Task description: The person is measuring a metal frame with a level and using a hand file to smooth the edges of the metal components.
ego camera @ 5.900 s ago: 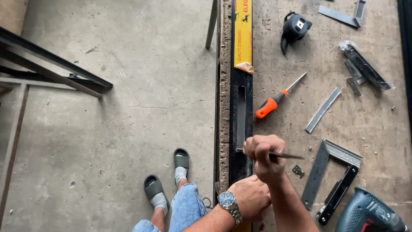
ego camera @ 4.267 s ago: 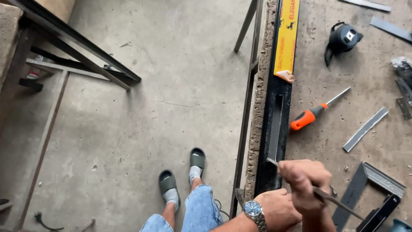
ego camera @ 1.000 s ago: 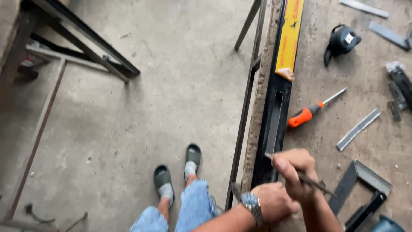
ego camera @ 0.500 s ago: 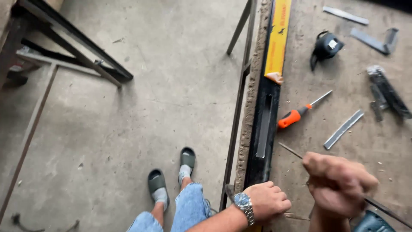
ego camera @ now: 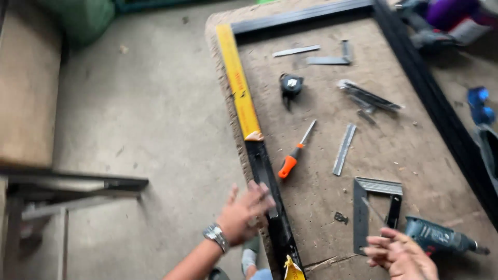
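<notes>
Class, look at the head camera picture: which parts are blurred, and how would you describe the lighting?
Head view: soft, even daylight with no hard shadows; left hand and right hand smeared by motion; far top-right corner blurred; orange-handled screwdriver fairly sharp.

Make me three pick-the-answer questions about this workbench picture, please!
1. Where is the screwdriver?
A. on the workbench
B. on the floor
C. in a hand

2. What colour is the screwdriver's handle?
A. green
B. orange
C. white

3. What is the left hand doing?
A. holding the drill
B. gripping the tape measure
C. lying spread at the black bar

Answers: 1 A, it lies on the brown workbench beside the black bar. 2 B, the handle is bright orange. 3 C, its fingers are spread over the bar, while the blue drill lies by the right hand.
</notes>
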